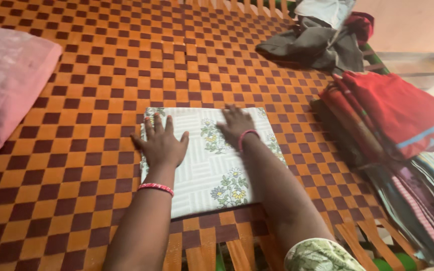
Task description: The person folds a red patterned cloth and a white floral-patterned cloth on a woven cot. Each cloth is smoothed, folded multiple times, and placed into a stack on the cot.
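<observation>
A folded white cloth (212, 165) with a flower print lies flat on an orange-and-brown woven cot (91, 90). My left hand (161, 143) rests palm down on the cloth's left part, fingers spread. Over the cloth's far right part, my right hand (235, 125) also presses flat, fingers apart. Both wrists wear red bangles. Neither hand grips anything.
A pink pillow (6, 85) lies at the left edge. A stack of folded red and striped clothes (398, 135) sits at the right. A loose heap of grey, white and red garments (322, 35) is at the far right corner. The cot's near edge shows open straps.
</observation>
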